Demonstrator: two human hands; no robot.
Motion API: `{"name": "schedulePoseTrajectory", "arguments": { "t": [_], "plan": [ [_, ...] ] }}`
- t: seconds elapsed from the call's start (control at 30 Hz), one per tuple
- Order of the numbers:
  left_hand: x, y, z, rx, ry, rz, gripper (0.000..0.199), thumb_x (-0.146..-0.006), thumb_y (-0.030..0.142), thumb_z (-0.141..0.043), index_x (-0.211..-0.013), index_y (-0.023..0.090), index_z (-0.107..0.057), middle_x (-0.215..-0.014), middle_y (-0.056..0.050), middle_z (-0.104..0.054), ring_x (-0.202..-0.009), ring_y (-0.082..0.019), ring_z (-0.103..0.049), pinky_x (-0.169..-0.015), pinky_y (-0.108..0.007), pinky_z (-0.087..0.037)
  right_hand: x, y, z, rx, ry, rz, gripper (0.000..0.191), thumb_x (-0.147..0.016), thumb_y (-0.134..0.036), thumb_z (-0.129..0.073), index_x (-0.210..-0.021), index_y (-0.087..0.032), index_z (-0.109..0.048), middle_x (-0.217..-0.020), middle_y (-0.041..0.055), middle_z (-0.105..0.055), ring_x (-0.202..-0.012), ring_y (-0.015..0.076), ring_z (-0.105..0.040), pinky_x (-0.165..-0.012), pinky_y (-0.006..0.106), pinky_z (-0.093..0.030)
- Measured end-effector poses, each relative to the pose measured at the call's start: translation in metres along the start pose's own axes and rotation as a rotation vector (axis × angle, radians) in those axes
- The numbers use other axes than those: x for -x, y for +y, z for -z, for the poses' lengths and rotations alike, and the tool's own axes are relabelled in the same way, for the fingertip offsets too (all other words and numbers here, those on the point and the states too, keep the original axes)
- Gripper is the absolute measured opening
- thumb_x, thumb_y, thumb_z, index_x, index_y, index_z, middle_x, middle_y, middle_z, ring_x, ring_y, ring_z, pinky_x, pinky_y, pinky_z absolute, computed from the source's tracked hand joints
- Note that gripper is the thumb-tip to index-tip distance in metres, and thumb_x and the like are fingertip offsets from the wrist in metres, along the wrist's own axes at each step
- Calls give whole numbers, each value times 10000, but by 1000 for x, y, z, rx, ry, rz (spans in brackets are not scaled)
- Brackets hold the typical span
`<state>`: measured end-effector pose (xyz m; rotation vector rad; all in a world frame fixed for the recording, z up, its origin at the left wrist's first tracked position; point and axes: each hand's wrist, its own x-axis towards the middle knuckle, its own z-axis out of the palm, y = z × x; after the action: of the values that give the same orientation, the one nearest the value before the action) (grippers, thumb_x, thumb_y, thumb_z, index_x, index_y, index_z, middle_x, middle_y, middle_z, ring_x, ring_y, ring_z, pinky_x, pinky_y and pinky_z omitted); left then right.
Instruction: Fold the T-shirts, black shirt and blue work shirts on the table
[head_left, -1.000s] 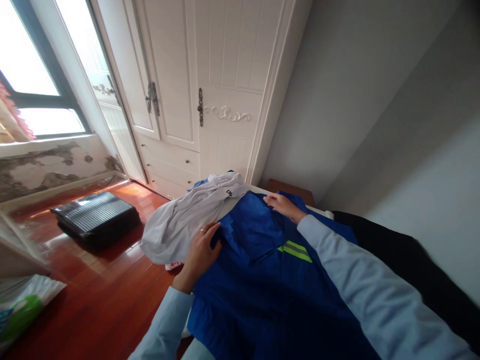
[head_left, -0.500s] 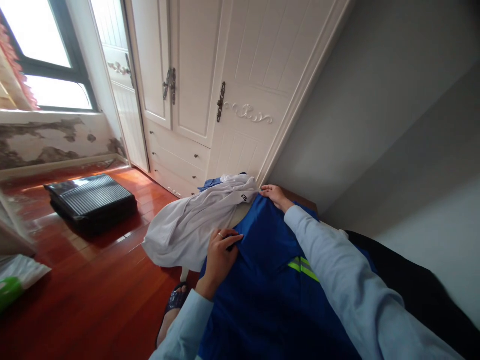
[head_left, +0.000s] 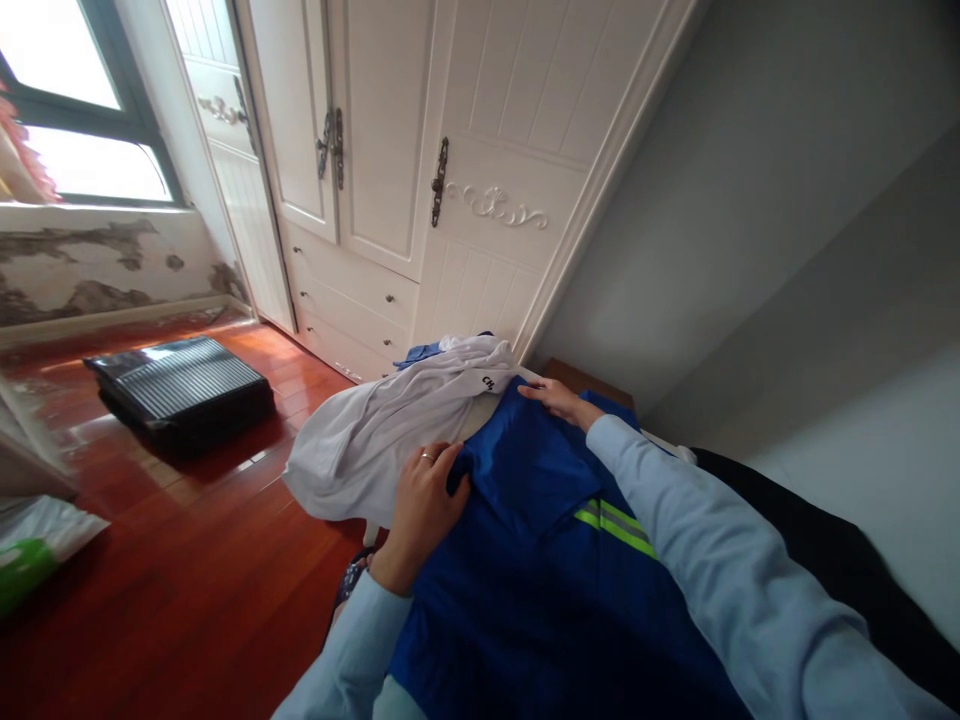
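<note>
A blue work garment (head_left: 525,600) with a yellow-green and grey reflective stripe (head_left: 615,525) is spread before me; its exact kind is unclear. My left hand (head_left: 427,500), with a ring on one finger, is closed on the garment's left edge. At the far corner, my right hand (head_left: 559,398) pinches the fabric between thumb and fingers. Just beyond and to the left, a white garment (head_left: 375,440) with dark lettering lies draped over a light surface, some of it hanging down.
A white wardrobe (head_left: 382,150) with drawers stands ahead. On the red wooden floor (head_left: 187,580) lies a black suitcase (head_left: 184,390). A white and green plastic bag (head_left: 45,550) is at far left, dark fabric (head_left: 810,540) at right. My sandalled foot (head_left: 352,580) shows below.
My left hand has shifted left and slightly up with the garment's edge. My right hand has moved slightly right and down, still at the far corner. The view has tilted a little.
</note>
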<state>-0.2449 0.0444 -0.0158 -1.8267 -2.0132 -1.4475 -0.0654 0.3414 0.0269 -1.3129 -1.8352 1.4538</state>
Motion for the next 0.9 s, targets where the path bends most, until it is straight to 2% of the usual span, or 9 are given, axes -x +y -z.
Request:
{"name": "schedulePoseTrajectory", "arguments": {
  "t": [0.13, 0.27, 0.43, 0.53, 0.6, 0.67, 0.77, 0.83, 0.9],
  "plan": [
    [-5, -5, -4, 47, 5, 73, 228, -925, 194, -591, -1094, 203, -745, -980, -69, -727, -951, -274, -616, -882, -442, -542, 7, 10, 4, 80, -14, 49, 606, -656, -268, -900, -1198, -106, -681, -933, 85, -728, -785, 172, -680, -742, 283, -573],
    [-3, -8, -6, 142, 86, 168, 246, -975, 244, -525, -1087, 207, -742, -999, -64, -749, -970, -259, -650, -898, -428, -539, 10, 20, 1, 147, 94, 88, 555, -728, -252, -826, -1229, -84, -657, -905, 82, -718, -781, 162, -672, -775, 290, -573],
    [-5, -2, -3, 135, 128, 279, 295, -960, 215, -476, -1105, 216, -733, -990, -69, -745, -961, -263, -679, -879, -436, -558, 14, 25, -3, 248, 201, 148, 463, -806, -281, -746, -1219, -93, -657, -1033, 104, -703, -952, 189, -667, -944, 345, -547],
    [-15, 12, 2, 83, 171, 195, 329, -965, 182, -431, -1136, 195, -711, -1105, -91, -726, -1042, -268, -662, -918, -454, -547, 23, 16, -8, 328, 283, 168, 482, -836, -279, -711, -1273, -93, -636, -1165, 146, -667, -1065, 237, -641, -1064, 434, -483],
    [-23, 22, 5, 72, 138, 32, 323, -992, 207, -432, -1189, 192, -687, -1204, -96, -704, -1150, -255, -635, -992, -444, -523, 36, 7, -16, 448, 316, 281, 490, -896, -316, -653, -1339, -112, -609, -1308, 169, -603, -1177, 262, -599, -1139, 462, -420],
    [-30, 30, 5, 48, 9, -160, 318, -1016, 251, -448, -1238, 190, -666, -1270, -91, -691, -1270, -244, -589, -1060, -427, -492, 53, -1, -28, 648, 235, 518, 500, -973, -392, -563, -1409, -148, -575, -1432, 156, -528, -1320, 269, -516, -1204, 451, -356],
    [-33, 36, -4, -134, -194, -288, 347, -1006, 260, -488, -1291, 136, -643, -1378, -125, -642, -1410, -285, -481, -1150, -471, -423, 76, -6, -50, 935, -73, 824, 534, -1038, -456, -453, -1496, -189, -515, -1564, 119, -412, -1476, 259, -358, -1260, 442, -274],
    [-29, 36, -14, -280, -279, -272, 410, -989, 253, -515, -1341, 63, -606, -1444, -183, -581, -1440, -322, -442, -1189, -509, -372, 83, -1, -61, 1042, -216, 826, 545, -1059, -443, -404, -1538, -192, -470, -1616, 110, -333, -1520, 267, -287, -1272, 478, -234],
    [-23, 35, -21, -367, -340, -249, 490, -999, 281, -506, -1405, 8, -545, -1467, -223, -545, -1436, -333, -446, -1204, -521, -348, 82, 6, -67, 1083, -269, 735, 581, -1072, -457, -366, -1580, -179, -406, -1641, 112, -274, -1544, 278, -232, -1277, 517, -199]
  ]
}}
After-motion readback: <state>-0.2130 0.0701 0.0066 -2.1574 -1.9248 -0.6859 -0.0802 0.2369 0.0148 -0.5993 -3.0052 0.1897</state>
